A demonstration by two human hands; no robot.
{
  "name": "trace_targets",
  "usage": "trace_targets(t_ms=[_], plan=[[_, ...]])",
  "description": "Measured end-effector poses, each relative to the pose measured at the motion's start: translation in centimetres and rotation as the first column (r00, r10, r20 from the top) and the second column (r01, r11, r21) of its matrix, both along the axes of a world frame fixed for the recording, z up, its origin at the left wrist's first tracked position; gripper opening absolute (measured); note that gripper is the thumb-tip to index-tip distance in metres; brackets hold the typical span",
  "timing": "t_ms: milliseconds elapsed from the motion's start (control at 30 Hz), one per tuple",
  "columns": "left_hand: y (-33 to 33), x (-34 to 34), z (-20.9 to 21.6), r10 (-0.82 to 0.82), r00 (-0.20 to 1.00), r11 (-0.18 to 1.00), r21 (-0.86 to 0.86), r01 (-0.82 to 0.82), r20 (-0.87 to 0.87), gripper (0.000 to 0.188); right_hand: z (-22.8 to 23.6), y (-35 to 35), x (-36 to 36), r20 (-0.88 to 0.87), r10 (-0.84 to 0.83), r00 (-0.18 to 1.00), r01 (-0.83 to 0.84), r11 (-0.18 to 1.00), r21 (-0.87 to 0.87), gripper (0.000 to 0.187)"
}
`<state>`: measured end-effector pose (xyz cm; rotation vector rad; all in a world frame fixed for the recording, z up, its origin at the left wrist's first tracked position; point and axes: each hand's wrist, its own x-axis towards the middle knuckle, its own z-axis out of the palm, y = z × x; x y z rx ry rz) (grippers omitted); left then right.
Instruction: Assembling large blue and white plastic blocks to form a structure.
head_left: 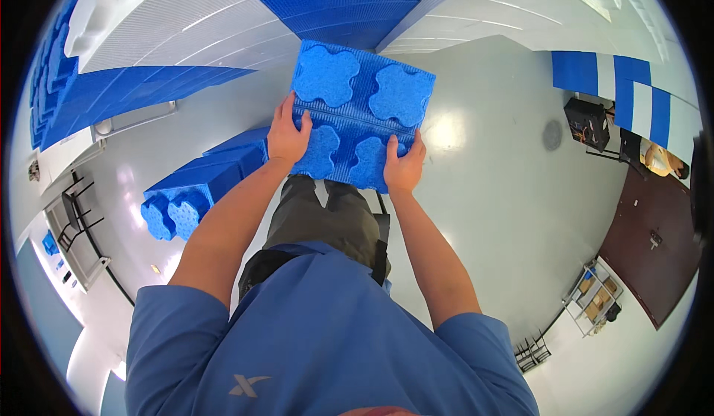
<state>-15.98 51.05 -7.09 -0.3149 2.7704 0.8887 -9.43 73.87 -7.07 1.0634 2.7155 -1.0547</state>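
In front of me is a big blue ribbed building block [362, 110] with several raised, clover-shaped studs on its upper face. It is slightly turned, its right side nearer to me. My left hand [288, 138] grips its left edge, thumb resting on top. My right hand [404, 166] holds the near right edge, also with the thumb on top. The undersides of both hands' grip are hidden by the block. Further left on the floor lie more blue blocks [216, 178], with their studs facing toward me.
Ahead rises a wall of stacked blue and white ribbed blocks [342, 3], continuing along the left. A blue and white block stack [632, 81] stands far right, near a black box [587, 124] and a person [660, 159]. A cart [595, 297] stands by a brown door [651, 245].
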Motion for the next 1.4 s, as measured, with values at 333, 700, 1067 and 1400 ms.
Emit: trace_targets(t_ms=[333,700,1067,1400], plan=[[0.0,-0.1,-0.1,-0.011,0.997,1.000,-0.016,0.010,-0.079,0.055,0.3,-0.1,-0.2,-0.012,0.017,1.000,-0.016,1.000,0.023,0.065],[-1.8,0.4,-1.0,0.129,0.989,0.969,0.222,-0.109,-0.078,0.058,0.4,-0.2,-0.2,0.041,0.067,0.997,-0.069,0.996,0.052,0.067],[-21.9,9.5,9.9,-0.121,0.979,0.987,0.087,0.136,-0.164,0.045,-1.7,3.6,12.7,-0.095,-0.161,0.982,0.169,0.981,0.092,0.064],[-24.8,14.9,7.7,-0.339,0.898,0.929,-0.249,0.272,-0.281,0.044,-1.3,0.4,29.2,0.351,-0.177,0.920,0.082,0.960,0.268,0.063]])
